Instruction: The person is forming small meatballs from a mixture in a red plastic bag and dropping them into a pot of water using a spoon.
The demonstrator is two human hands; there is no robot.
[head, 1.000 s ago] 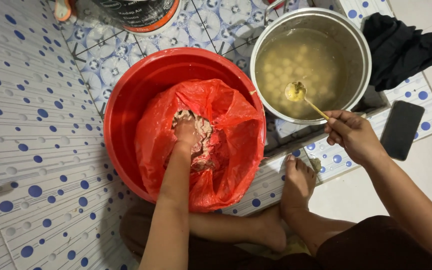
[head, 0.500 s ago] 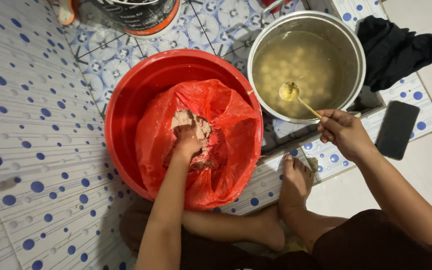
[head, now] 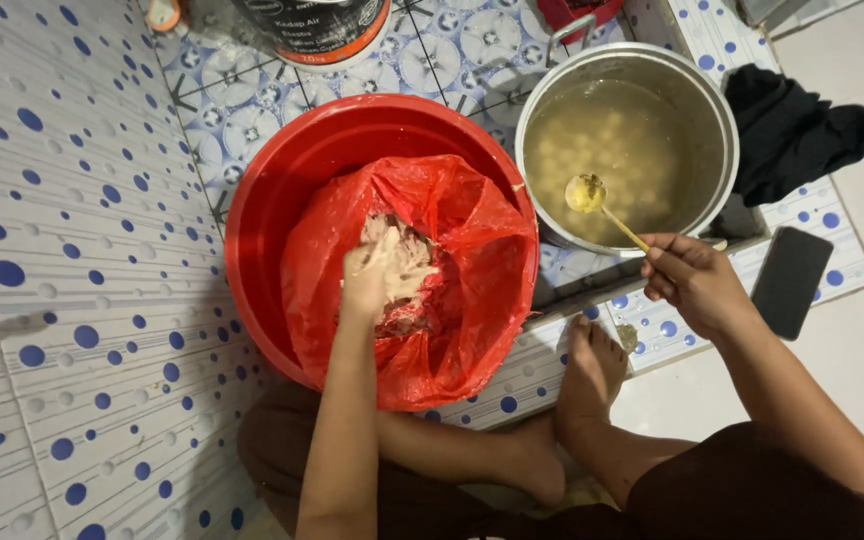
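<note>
The left hand [head: 367, 280] was closed around a lump of pale minced paste [head: 404, 268] inside the red plastic bag [head: 472, 270] lining the round red plastic basin [head: 282, 180]. Right of the basin, the right hand [head: 697, 285] pinched a yellow-handled spoon [head: 592, 197] over the cloudy broth in the steel pot [head: 722, 130].

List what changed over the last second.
The left hand rose slightly, lifting a lump of pale mixture from the red bag. The right hand kept holding the spoon over the pot. The red basin and phone stayed put.
</note>
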